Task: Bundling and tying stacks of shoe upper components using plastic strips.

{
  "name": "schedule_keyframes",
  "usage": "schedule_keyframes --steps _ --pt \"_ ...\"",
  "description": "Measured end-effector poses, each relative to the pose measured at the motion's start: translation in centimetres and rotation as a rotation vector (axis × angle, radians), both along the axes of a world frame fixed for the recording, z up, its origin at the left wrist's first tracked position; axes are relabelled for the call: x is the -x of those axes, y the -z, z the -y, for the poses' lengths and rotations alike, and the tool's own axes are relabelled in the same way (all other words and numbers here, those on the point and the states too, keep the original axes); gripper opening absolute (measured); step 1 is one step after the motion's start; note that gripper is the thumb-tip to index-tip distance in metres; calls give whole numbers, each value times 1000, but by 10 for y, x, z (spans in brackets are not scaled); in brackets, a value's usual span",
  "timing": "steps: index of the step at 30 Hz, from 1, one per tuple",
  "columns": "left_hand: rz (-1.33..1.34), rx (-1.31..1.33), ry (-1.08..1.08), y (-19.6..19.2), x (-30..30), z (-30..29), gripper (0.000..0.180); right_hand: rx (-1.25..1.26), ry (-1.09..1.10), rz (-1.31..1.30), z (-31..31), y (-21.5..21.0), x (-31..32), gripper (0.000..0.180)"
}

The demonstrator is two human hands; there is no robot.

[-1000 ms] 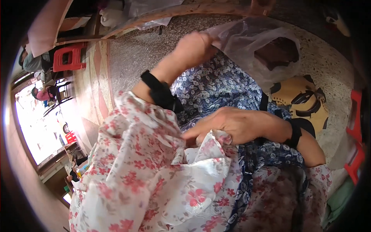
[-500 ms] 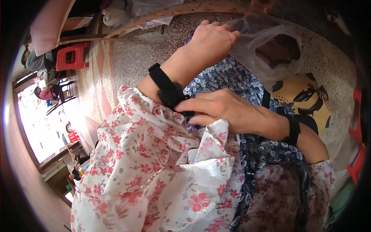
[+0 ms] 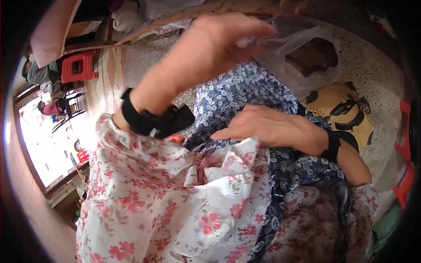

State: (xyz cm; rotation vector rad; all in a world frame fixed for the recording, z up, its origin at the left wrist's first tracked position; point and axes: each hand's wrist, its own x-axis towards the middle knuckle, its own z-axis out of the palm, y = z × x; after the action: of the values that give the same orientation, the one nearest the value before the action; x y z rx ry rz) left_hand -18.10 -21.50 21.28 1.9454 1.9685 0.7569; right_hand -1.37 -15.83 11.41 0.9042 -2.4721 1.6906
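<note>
My left hand (image 3: 219, 37), blurred by motion, is raised at the top middle beside a clear plastic bag (image 3: 302, 79). A dark brown piece (image 3: 313, 57) lies inside the bag. The left fingers are too smeared to show whether they grip it. My right hand (image 3: 269, 125) rests low over the blue leaf-patterned cloth (image 3: 245, 87) on my lap. Its fingers are bent together, and what they hold, if anything, is hidden. Black straps circle both wrists. Below the hands spreads my white, red-flowered garment (image 3: 175, 197).
A yellow piece with black shapes (image 3: 351, 114) lies on the speckled floor at the right. Red plastic (image 3: 404, 153) shows at the right rim. A curved wooden bar (image 3: 175, 24) crosses the top. At the left are a red stool (image 3: 79, 66) and people near a bright doorway (image 3: 46, 136).
My left forearm has swung left and up, away from my right hand. The right hand's fingers have drawn in and no longer touch the left wrist strap.
</note>
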Motion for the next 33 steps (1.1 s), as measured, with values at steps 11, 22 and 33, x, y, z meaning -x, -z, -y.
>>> schedule_keyframes --steps 11,22,33 --pt "-205 -30 -172 65 68 -60 24 86 895 605 -165 42 -97 33" --pt "-321 469 459 265 -56 -156 32 -405 1237 589 -189 151 -108 43" --pt "-815 661 -156 243 -17 -151 60 -725 1115 596 -206 183 -56 81"
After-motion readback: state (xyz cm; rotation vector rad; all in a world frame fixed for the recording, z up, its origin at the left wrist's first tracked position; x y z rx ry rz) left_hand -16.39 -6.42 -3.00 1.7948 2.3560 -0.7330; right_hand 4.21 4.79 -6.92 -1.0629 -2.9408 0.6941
